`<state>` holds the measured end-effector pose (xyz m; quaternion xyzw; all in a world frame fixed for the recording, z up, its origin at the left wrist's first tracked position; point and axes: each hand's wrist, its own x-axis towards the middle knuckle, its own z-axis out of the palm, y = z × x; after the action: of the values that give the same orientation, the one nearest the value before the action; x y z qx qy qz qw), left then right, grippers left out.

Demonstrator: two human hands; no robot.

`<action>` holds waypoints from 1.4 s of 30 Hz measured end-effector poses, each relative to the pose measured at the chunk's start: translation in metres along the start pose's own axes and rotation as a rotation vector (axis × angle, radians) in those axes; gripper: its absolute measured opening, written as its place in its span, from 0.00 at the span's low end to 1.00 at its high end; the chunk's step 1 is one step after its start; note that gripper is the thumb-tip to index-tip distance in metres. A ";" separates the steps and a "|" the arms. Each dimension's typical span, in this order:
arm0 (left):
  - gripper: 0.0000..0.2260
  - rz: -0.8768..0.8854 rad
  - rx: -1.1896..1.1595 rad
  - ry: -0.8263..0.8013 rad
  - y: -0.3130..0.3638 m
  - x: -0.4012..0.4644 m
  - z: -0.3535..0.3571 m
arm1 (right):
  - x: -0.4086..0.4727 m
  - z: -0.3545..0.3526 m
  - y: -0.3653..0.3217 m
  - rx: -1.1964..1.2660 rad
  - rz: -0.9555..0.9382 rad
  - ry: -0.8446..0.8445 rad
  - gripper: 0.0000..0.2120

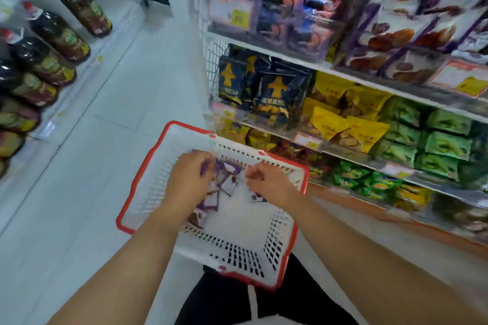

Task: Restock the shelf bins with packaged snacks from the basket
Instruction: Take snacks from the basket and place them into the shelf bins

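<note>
Both hands are down in the basket [158, 166], low centre of the frame, and the whole next move turns on what lies between them and the shelf at upper right. The small purple-and-white snack packets [227, 182] sit scattered on the basket floor, bunched toward its left and far side. The left hand [188, 179] is right on top of that cluster, fingers curled down around purple wrappers, so it looks to be gripping a few. The right hand [269, 182] is just beside, knuckles up, fingers bent inward; something dark shows at the fingertips, but whether it pinches a packet I cannot tell through the blur. The two hands are near each other but apart, with loose packets showing in the gap.

The packets lie every which way, no common long axis, so this is a gather, not a neat pick. The left hand is nearer the pile; the right hand is nearer the shelves.

The matching purple-and-white bags [412, 16] fill the bin at the upper right of the frame, well above and to the right of the basket, so my read is the load goes up and right. The basket's red rim on the right sits close to the lower shelf edge [351, 163], tight on that side. To the left, the pale aisle floor [105, 103] gives open room.
</note>
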<state>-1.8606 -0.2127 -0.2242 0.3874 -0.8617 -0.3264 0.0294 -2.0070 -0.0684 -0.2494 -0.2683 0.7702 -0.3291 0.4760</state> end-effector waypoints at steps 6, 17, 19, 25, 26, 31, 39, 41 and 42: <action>0.09 -0.232 -0.047 -0.100 -0.113 -0.034 0.012 | 0.052 0.103 0.061 -0.163 0.281 -0.435 0.11; 0.07 -0.209 -0.075 -0.150 -0.174 -0.029 0.028 | 0.093 0.212 0.078 -0.395 0.271 -0.436 0.17; 0.09 -0.199 -0.095 -0.183 -0.174 -0.029 0.026 | 0.086 0.210 0.079 -0.391 0.284 -0.327 0.16; 0.22 -0.050 -0.081 -0.448 -0.154 -0.021 0.024 | 0.044 0.152 0.027 -0.312 0.110 -0.034 0.11; 0.23 -0.032 -0.091 -0.478 -0.142 -0.018 0.020 | 0.034 0.138 0.013 -0.299 0.029 0.007 0.10; 0.20 -0.120 -0.349 -0.604 -0.088 0.001 -0.002 | -0.008 0.079 -0.033 -0.212 -0.131 0.082 0.09; 0.09 -0.159 -0.631 -0.376 0.008 0.011 -0.019 | -0.048 0.021 -0.041 0.249 0.056 0.354 0.18; 0.05 -0.114 -0.685 -0.349 0.044 0.011 -0.023 | -0.060 0.002 -0.043 0.270 0.018 0.416 0.15; 0.04 -0.088 -0.709 -0.338 0.062 0.011 -0.025 | -0.068 -0.011 -0.046 0.296 -0.009 0.434 0.13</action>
<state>-1.9010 -0.2035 -0.1703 0.3304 -0.6709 -0.6639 0.0050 -1.9851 -0.0460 -0.1727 -0.1221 0.7966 -0.4901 0.3321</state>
